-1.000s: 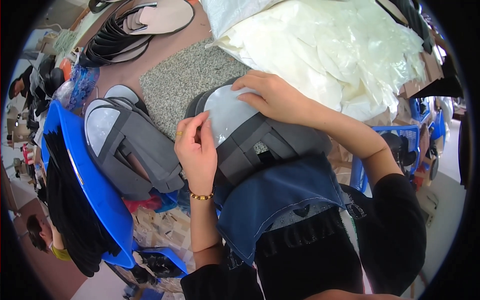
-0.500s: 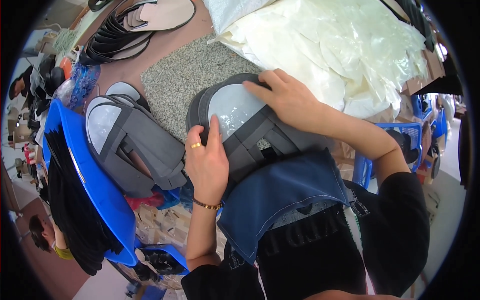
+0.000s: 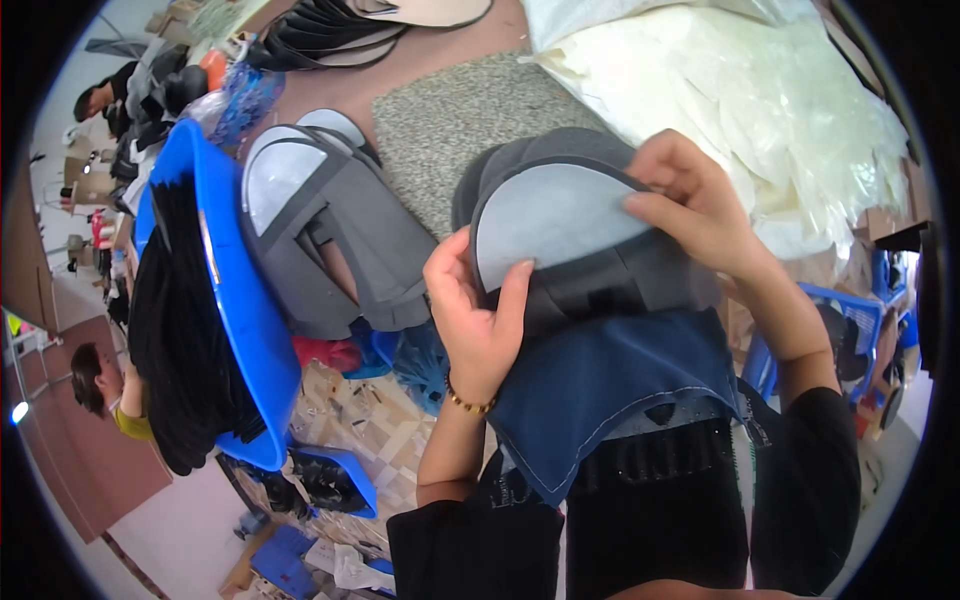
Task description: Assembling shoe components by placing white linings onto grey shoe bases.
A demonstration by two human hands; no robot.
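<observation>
A dark grey shoe upper (image 3: 610,272) with a smooth light-grey toe piece (image 3: 560,215) is raised before me, tilted up from a stack of dark grey uppers (image 3: 580,147). My left hand (image 3: 474,315) pinches its left edge, the thumb on the front of it and the fingers curled round the side. At the upper right edge, my right hand (image 3: 695,205) grips it between the thumb and bent fingers. A dark blue apron (image 3: 620,390) covers its lower end. Left of my hands lies a second pile of similar uppers (image 3: 345,235), their toe pieces shiny.
A speckled grey mat (image 3: 430,135) lies on the table behind the stack. At the far right are cream-white sheets under clear plastic (image 3: 700,95). A blue bin (image 3: 230,290) with black strips (image 3: 180,330) stands at the left. Black curved pieces (image 3: 325,35) lie at the back.
The top upper has come up off the stack and tilts toward me, held in both hands. The whole view has shifted, so the surroundings sit further right and slightly differently.
</observation>
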